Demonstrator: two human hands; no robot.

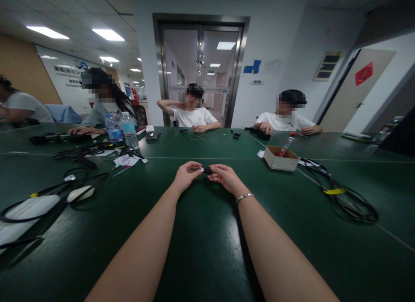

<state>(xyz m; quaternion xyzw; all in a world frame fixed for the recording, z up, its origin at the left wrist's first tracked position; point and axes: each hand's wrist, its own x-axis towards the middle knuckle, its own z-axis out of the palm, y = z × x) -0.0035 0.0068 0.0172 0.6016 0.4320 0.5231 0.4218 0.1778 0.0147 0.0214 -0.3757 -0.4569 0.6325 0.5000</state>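
Both my hands meet over the dark green table [201, 224], with a small black piece with a silvery end [206, 170] between them. My left hand [187, 176] pinches the silvery end with thumb and fingertips. On the black end, the fingers of my right hand [226, 178] are closed, and a silver bracelet [245, 197] circles that wrist. The piece looks like a small plug or USB stick, but its exact kind is too small to tell. My fingertips cover part of it.
To the right stand an open cardboard box [280, 162] and a coiled black cable [350, 202]. On the left lie tangled cables, a white mouse [81, 194], paper scraps [126, 161] and two water bottles [129, 131]. Several people sit around the table, one [194, 116] straight across.
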